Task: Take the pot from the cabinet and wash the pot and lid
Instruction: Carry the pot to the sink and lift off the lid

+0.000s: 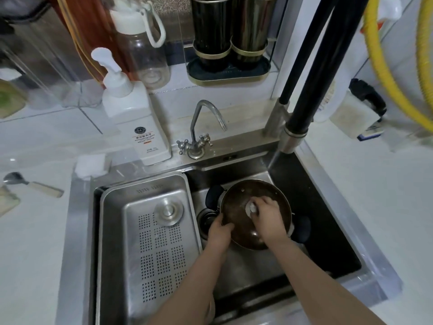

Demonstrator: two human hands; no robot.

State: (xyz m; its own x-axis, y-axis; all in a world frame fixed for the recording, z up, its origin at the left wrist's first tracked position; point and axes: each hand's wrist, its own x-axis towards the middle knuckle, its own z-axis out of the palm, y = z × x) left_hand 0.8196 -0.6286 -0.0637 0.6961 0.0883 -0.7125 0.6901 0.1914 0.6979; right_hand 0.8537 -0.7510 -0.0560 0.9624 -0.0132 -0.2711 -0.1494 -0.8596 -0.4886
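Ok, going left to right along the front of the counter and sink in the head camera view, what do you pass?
Spoon → perforated drain tray → left hand gripping the lid's rim → glass lid → right hand scrubbing it with a white sponge → pot handle.

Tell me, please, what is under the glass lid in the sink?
The pot sits under the lid; only its two dark handles and a strip of rim show. Its inside is covered by the lid and the right hand.

Lid (pixel 246 202) on pot (pixel 302 228) in sink (pixel 328 242); tray (pixel 150 242) left.
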